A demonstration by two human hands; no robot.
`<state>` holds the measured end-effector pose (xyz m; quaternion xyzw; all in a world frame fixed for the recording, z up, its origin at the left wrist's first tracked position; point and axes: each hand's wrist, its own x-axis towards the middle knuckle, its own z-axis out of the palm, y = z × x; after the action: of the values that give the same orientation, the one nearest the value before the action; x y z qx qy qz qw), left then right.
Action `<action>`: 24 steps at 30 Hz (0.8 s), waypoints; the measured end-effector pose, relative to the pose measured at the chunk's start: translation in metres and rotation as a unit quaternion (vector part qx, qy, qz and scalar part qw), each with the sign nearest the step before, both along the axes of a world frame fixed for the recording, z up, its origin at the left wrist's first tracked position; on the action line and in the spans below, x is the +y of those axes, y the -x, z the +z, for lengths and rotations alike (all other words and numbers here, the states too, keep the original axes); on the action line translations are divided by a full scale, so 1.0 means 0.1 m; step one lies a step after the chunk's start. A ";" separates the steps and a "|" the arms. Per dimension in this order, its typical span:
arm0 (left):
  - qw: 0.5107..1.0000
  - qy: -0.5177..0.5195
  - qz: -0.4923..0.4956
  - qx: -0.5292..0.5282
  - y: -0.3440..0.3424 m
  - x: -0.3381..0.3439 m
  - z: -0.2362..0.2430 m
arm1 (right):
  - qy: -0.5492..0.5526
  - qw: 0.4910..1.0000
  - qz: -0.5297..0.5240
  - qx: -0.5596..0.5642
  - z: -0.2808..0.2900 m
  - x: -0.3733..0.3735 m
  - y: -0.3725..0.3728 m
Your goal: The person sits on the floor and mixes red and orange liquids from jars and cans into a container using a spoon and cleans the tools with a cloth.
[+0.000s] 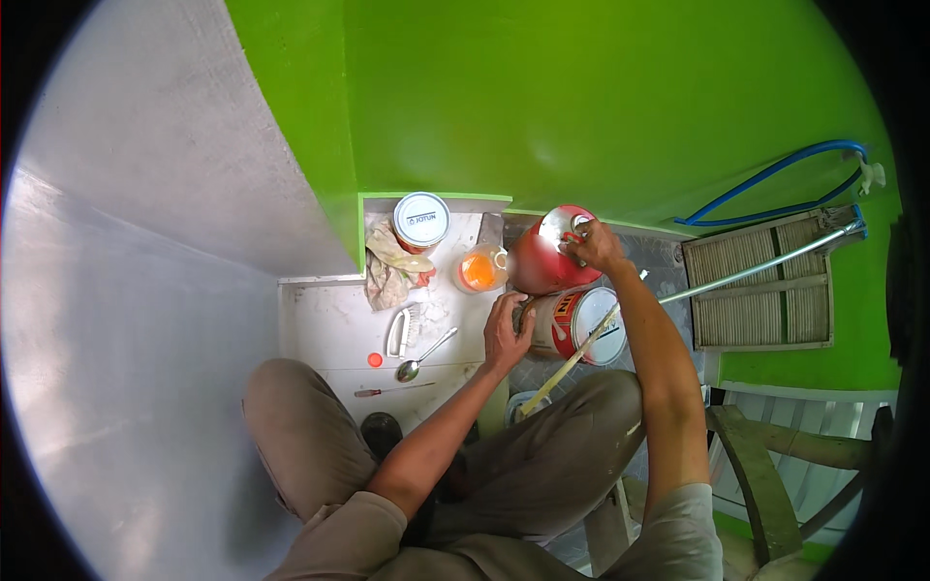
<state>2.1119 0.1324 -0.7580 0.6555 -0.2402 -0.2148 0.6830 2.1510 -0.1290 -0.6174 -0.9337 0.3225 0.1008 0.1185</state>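
A red, rounded container [542, 261] leans beside the green wall, its pale top turned toward the upper right. My right hand [598, 247] is closed at that top, gripping its handle or cap; the exact grip is partly hidden. My left hand [508, 332] rests with fingers apart and curved at the near side of the red container, beside a white-and-red paint can [562, 324]. Whether it presses on either one I cannot tell. Just left of the red container stands a translucent plastic jug [479, 270] with orange liquid inside.
Another lidded paint can [422, 221] stands beside a stained rag [387, 269]. A white brush [398, 331], spoon [409, 370], red cap [375, 359] and screwdriver [368, 392] lie nearby. A long roller pole [722, 284] crosses by my right arm. Rightward are a louvred panel [756, 281] and blue hose [765, 162].
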 end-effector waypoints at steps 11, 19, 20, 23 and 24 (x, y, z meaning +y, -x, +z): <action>0.994 -0.020 0.003 0.103 -0.21 -0.72 -0.11 | 0.019 0.994 0.025 0.101 0.57 0.32 -0.03; 0.992 0.044 0.086 0.080 -0.12 -0.68 -0.11 | 0.022 0.987 0.086 0.132 0.88 0.61 -0.12; 0.992 0.043 0.093 0.074 -0.11 -0.68 -0.10 | 0.006 0.987 0.099 0.130 0.90 0.64 -0.13; 0.991 0.045 0.100 0.080 -0.15 -0.68 -0.14 | 0.030 0.984 0.127 0.121 0.86 0.72 -0.19; 0.991 0.046 0.076 0.096 -0.14 -0.67 -0.12 | 0.025 0.986 0.131 0.104 0.88 0.74 -0.17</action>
<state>2.1259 0.0656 -0.7701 0.6163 -0.1321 -0.2132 0.7465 2.1685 -0.0554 -0.5291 -0.9551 0.2100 0.2039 0.0461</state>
